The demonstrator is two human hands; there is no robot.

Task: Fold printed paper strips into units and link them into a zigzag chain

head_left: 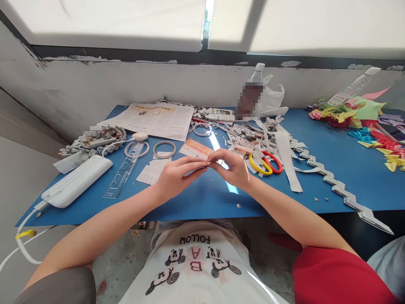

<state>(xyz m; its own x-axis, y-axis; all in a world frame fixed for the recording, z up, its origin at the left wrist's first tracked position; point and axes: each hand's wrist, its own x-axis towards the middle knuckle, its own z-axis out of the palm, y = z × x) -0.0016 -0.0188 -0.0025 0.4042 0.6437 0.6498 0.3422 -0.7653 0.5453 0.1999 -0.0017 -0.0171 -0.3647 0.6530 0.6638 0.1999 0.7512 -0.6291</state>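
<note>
Head view: left hand [176, 176] and right hand [233, 167] pinch a small paper piece [208, 164], mostly hidden; long axis and heading unclear.

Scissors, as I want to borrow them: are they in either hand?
No, the scissors lie on the table, to the right of the right hand.

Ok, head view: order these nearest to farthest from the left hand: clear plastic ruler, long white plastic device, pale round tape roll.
1. Pale round tape roll: just beyond the left hand, slightly left.
2. Clear plastic ruler: left of the hand, lying slanted.
3. Long white plastic device: farthest left, past the ruler.
</note>
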